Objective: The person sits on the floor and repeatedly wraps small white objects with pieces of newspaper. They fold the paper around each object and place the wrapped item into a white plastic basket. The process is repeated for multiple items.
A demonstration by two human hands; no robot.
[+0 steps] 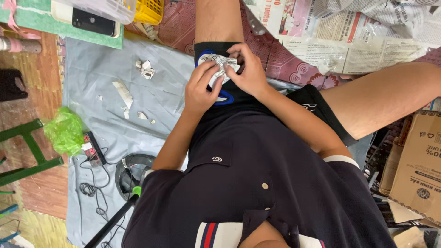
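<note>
Both hands work a small crumpled piece of printed paper (pixel 221 62) against my thigh, on the dark shorts with a blue trim. My left hand (pixel 201 88) pinches its lower left side, fingers curled over it. My right hand (pixel 250 70) grips the right side from above, thumb and fingers pressed on the paper. Most of the paper is hidden under the fingers.
Torn paper scraps (pixel 133 87) lie on a grey sheet (pixel 101 69) at left. A green plastic bag (pixel 65 131), a power strip (pixel 92 149), a phone (pixel 93 21), a yellow basket (pixel 149 10), newspapers (pixel 349 36) and a cardboard box (pixel 420 165) surround me.
</note>
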